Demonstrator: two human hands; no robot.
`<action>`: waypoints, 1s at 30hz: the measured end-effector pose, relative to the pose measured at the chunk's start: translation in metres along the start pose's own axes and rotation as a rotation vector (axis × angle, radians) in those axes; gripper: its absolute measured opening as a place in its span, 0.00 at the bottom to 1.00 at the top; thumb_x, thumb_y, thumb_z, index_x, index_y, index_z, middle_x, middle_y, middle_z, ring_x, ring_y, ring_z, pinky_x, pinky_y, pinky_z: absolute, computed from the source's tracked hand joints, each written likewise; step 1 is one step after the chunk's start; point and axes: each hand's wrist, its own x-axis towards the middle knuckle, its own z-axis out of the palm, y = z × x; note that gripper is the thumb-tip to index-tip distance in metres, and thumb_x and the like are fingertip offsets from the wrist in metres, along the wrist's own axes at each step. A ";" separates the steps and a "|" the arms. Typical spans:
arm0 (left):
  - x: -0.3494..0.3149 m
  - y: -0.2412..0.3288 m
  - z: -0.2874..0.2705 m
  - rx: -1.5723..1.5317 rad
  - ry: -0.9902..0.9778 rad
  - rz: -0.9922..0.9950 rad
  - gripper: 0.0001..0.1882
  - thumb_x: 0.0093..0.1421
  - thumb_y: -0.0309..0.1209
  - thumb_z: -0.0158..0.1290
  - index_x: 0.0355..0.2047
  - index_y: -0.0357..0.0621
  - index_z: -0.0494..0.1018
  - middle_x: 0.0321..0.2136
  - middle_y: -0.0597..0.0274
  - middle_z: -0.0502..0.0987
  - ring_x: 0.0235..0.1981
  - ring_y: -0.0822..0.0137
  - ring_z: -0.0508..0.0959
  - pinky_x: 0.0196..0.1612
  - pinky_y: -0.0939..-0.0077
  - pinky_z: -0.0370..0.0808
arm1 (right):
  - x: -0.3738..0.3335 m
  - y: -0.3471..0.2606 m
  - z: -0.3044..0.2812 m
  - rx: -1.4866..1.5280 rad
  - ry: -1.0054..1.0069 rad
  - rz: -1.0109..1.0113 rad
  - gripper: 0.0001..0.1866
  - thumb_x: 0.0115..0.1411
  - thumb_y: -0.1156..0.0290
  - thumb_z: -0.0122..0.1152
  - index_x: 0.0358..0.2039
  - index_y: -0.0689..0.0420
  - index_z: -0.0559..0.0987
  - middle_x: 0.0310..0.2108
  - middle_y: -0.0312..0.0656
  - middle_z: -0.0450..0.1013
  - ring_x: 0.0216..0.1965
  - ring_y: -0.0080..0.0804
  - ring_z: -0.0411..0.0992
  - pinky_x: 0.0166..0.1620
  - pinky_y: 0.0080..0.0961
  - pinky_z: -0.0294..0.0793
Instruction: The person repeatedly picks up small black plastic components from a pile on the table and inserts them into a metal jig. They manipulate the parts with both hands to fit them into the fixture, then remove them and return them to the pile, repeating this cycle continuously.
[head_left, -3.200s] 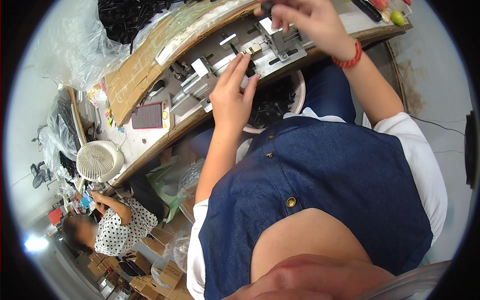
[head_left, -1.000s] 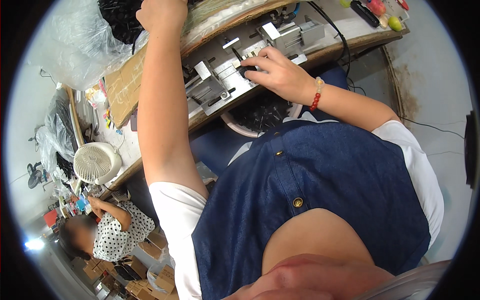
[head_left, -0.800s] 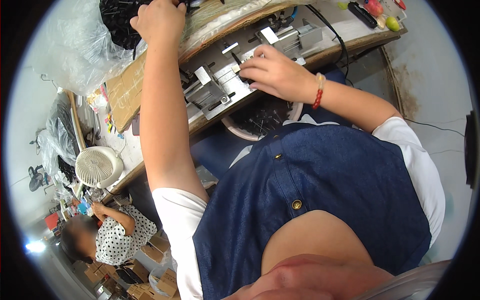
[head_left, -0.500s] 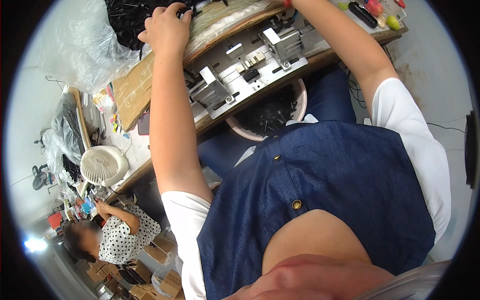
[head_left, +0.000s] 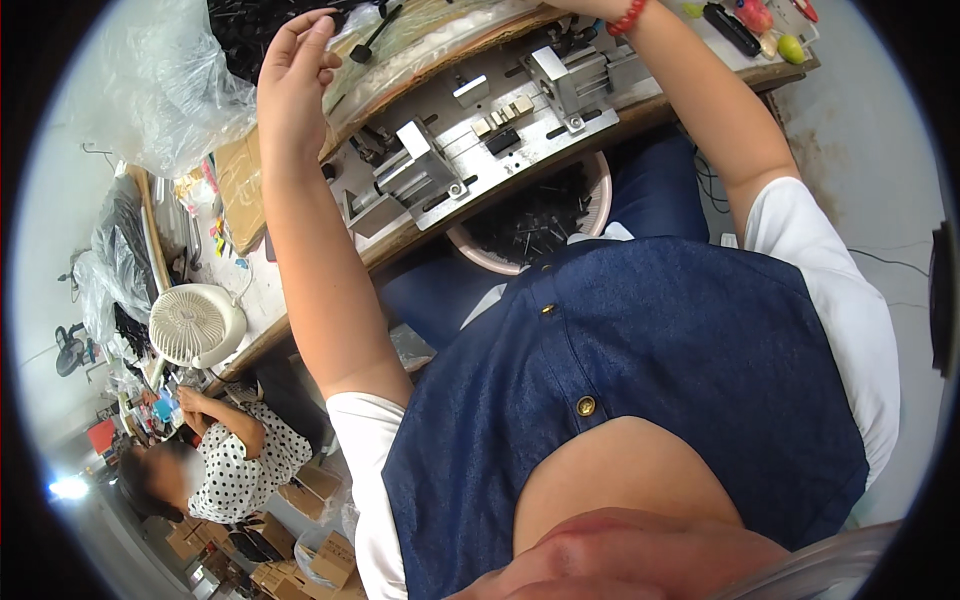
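My left hand (head_left: 295, 85) is raised at the edge of a heap of small black plastic parts (head_left: 240, 40), its thumb and index tips close together and the other fingers curled. Whether a part is pinched there is too small to make out. Just right of it, one black part with a thin stem and square end (head_left: 376, 36) lies over the clear plastic sheeting (head_left: 430, 35). My right hand (head_left: 592, 5), below a red bead bracelet, is mostly cut off by the top edge, so its fingers are hidden.
A metal fixture with two clamp blocks (head_left: 425, 160) and small cream blocks (head_left: 503, 117) sits at the bench edge. Below it is a pink basin (head_left: 603, 200) of black parts. A white fan (head_left: 197, 325) stands left; beyond it works another person (head_left: 250, 455).
My left hand has lifted off the black parts and shifted left, its fingers drawn together. The black stemmed part now shows on the sheeting. My right hand has moved slightly, bringing the bracelet into view.
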 end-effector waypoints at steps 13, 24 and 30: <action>-0.023 0.017 -0.009 -0.462 0.336 0.241 0.13 0.70 0.31 0.57 0.50 0.37 0.76 0.46 0.52 0.82 0.37 0.66 0.82 0.35 0.83 0.77 | -0.121 -0.091 0.034 -0.139 -0.033 -0.204 0.11 0.62 0.78 0.65 0.46 0.58 0.79 0.54 0.43 0.75 0.52 0.43 0.72 0.57 0.33 0.73; -0.089 0.007 0.038 -0.240 0.172 0.237 0.15 0.72 0.28 0.53 0.56 0.35 0.73 0.46 0.50 0.82 0.32 0.76 0.80 0.35 0.87 0.75 | -0.159 -0.068 0.077 -0.461 -0.154 -0.195 0.10 0.57 0.74 0.63 0.40 0.60 0.80 0.54 0.40 0.76 0.52 0.40 0.70 0.55 0.31 0.76; -0.131 0.006 0.060 -0.041 0.164 0.177 0.17 0.69 0.25 0.56 0.56 0.33 0.74 0.40 0.55 0.83 0.30 0.74 0.81 0.31 0.86 0.73 | -0.151 -0.076 0.067 -0.365 -0.192 -0.152 0.15 0.55 0.71 0.71 0.41 0.60 0.79 0.54 0.41 0.75 0.52 0.43 0.70 0.56 0.35 0.75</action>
